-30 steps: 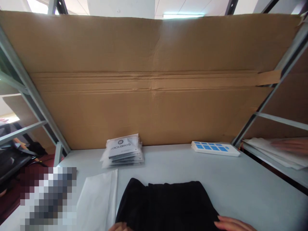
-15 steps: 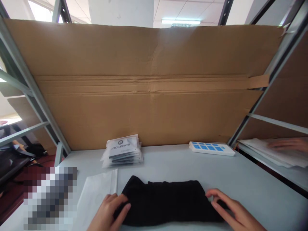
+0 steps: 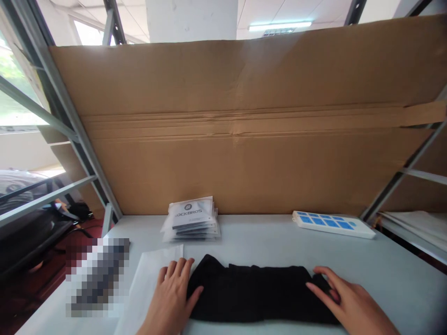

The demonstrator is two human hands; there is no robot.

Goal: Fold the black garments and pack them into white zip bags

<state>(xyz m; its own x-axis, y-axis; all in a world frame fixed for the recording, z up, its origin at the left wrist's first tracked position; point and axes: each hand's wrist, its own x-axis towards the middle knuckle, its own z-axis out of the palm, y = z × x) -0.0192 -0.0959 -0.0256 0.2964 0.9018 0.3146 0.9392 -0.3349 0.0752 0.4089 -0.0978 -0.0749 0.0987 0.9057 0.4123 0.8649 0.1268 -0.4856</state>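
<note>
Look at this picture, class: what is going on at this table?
A person's left hand and right hand lie flat on the two ends of a folded black fabric piece on a pale grey table. The left hand also overlaps a flat white bag. Behind lie a stack of clear labelled packets and a white and blue power strip, before a brown cardboard sheet.

One cloth (image 3: 258, 293), one bag (image 3: 150, 274), one packet stack (image 3: 191, 218), one power strip (image 3: 333, 223)
</note>
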